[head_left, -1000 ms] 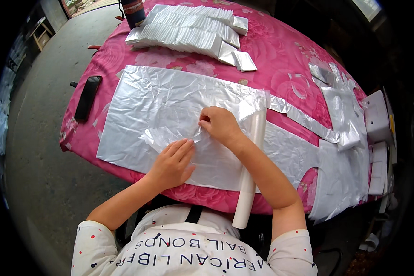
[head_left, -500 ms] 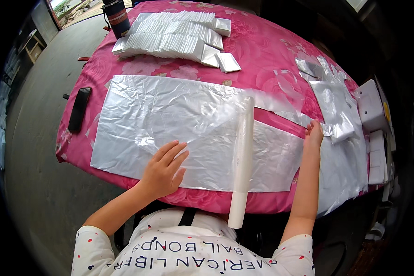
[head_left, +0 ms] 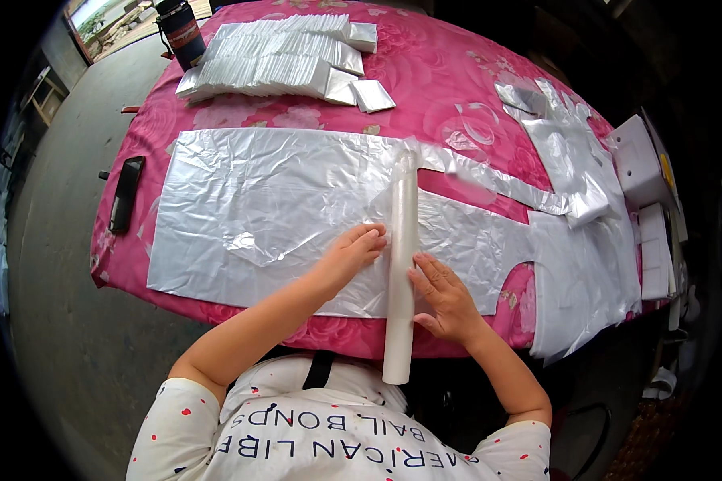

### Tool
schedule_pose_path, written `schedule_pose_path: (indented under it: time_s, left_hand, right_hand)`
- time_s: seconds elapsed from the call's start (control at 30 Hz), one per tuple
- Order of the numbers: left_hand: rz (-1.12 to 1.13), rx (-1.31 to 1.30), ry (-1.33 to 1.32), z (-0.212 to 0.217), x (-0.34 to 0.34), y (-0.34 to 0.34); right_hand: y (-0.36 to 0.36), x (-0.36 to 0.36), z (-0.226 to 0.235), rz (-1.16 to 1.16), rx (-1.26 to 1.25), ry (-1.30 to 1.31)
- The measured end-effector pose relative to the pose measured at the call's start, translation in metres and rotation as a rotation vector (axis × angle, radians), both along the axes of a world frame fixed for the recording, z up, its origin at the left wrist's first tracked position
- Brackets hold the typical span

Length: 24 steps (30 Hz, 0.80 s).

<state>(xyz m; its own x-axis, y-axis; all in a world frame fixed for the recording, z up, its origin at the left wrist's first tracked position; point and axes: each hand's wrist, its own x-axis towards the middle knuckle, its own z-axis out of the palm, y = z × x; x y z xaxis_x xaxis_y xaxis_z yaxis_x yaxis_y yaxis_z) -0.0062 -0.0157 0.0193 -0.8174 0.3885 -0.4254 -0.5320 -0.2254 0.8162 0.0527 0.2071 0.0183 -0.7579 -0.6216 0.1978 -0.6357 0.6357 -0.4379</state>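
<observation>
A large silvery plastic bag lies flat across the table, its handle end toward the right. Across it rests a long roll of whitish translucent film, its near end sticking out past the table edge. Just left of the roll is my left hand, fingers drawn together; whatever they pinch, perhaps thin film, is not clear. My right hand is against the roll's right side, fingers stretched out and thumb apart, not wrapped round it.
Rows of folded silvery packets stand at the back left beside a dark flask. A black phone lies near the left edge. More silvery bags cover the right side, next to white boxes. A pink flowered cloth covers the table.
My right hand has let go of the bag's handle strip at the right and come to the roll. My left hand has moved right, its spread fingers closing beside the roll.
</observation>
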Motion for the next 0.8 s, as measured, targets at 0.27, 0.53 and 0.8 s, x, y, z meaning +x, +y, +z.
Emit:
schedule_pose_path:
  time_s: [0.27, 0.53, 0.8]
  left_hand:
    - [0.214, -0.068, 0.242, 0.006, 0.017, -0.108]
    - [0.444, -0.218, 0.199, 0.000, 0.092, -0.226]
    - [0.587, -0.311, 0.196, 0.004, 0.146, -0.264]
  right_hand:
    - [-0.133, -0.030, 0.008, 0.465, 0.010, -0.055]
    - [-0.204, -0.056, 0.032, 0.564, -0.455, -0.109]
    - [-0.284, -0.109, -0.013, 0.511, -0.075, 0.149]
